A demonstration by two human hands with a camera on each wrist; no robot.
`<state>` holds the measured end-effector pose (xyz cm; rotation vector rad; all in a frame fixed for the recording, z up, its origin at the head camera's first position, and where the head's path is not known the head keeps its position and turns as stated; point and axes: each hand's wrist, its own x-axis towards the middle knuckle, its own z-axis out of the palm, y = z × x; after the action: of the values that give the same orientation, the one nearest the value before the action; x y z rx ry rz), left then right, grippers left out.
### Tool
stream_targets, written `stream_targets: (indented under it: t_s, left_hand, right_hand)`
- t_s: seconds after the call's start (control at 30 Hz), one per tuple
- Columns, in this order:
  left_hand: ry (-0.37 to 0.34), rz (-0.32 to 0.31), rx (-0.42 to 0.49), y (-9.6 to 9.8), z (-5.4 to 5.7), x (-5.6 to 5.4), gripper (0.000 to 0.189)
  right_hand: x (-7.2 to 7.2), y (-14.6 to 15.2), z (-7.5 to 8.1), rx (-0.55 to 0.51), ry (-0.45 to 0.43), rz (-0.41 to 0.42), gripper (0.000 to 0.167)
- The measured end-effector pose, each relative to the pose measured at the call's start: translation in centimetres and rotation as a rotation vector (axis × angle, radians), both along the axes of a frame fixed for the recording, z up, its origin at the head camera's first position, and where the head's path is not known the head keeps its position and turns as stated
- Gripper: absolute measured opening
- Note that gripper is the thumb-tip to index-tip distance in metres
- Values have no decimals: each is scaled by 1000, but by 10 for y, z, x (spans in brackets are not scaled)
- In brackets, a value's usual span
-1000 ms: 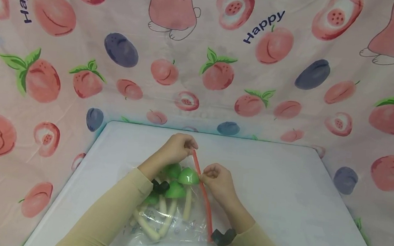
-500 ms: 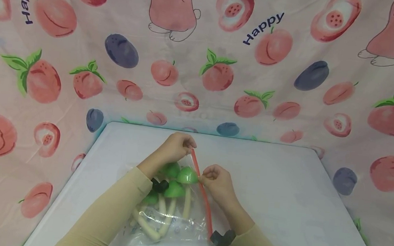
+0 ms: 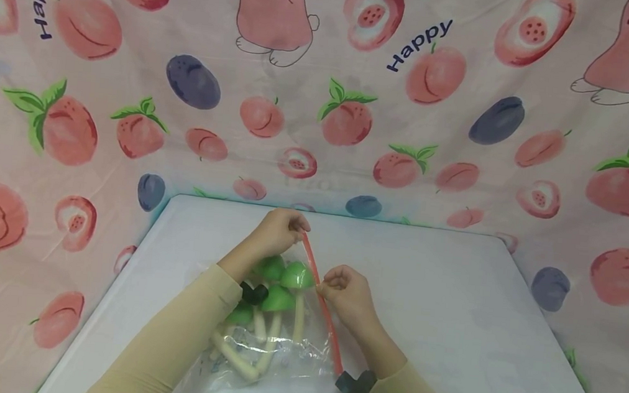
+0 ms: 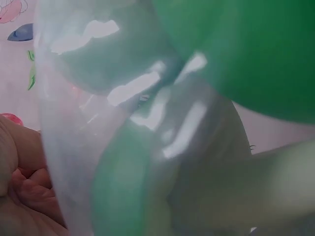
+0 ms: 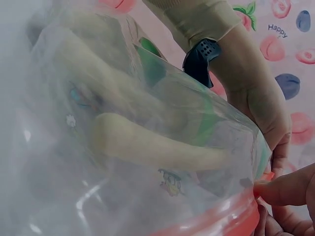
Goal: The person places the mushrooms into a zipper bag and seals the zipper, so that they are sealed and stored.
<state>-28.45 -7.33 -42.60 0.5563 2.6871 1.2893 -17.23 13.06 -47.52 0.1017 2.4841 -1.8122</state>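
A clear plastic zip bag (image 3: 308, 358) lies on the white table, with several green-capped toy mushrooms (image 3: 297, 276) inside, their stems cream. Along its right side runs a red zip strip (image 3: 328, 322). My left hand (image 3: 282, 231) pinches the strip's far end. Partway down the strip, my right hand (image 3: 348, 293) pinches it between thumb and index finger. The right wrist view shows the right thumb (image 5: 285, 189) pressed to the red strip (image 5: 216, 216). In the left wrist view, green caps (image 4: 261, 54) fill most of the picture and only part of the left hand (image 4: 29, 182) shows.
The white table (image 3: 451, 308) extends to the right of the bag. A fabric backdrop (image 3: 312, 96) printed with peaches surrounds the table at the back and sides. Black wrist mounts (image 3: 355, 384) sit on both wrists, the left one above the bag.
My left hand has shifted slightly up and left, carrying the strip's far end and the bag with it. My right hand sits slightly lower, still pinching the strip.
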Motion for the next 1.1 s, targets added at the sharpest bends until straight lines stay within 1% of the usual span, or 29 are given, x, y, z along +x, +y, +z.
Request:
stream_targets:
  t_s: [0.53, 0.77, 1.1]
  left_hand:
    - [-24, 24, 9, -2, 0, -3, 16]
    - [-38, 31, 36, -1, 0, -7, 16]
    - [-53, 44, 39, -3, 0, -10, 17]
  right_hand:
    - [4, 3, 2, -19, -11, 2, 18]
    - [5, 5, 3, 9, -13, 1, 18]
    - [8, 6, 5, 21, -17, -7, 18]
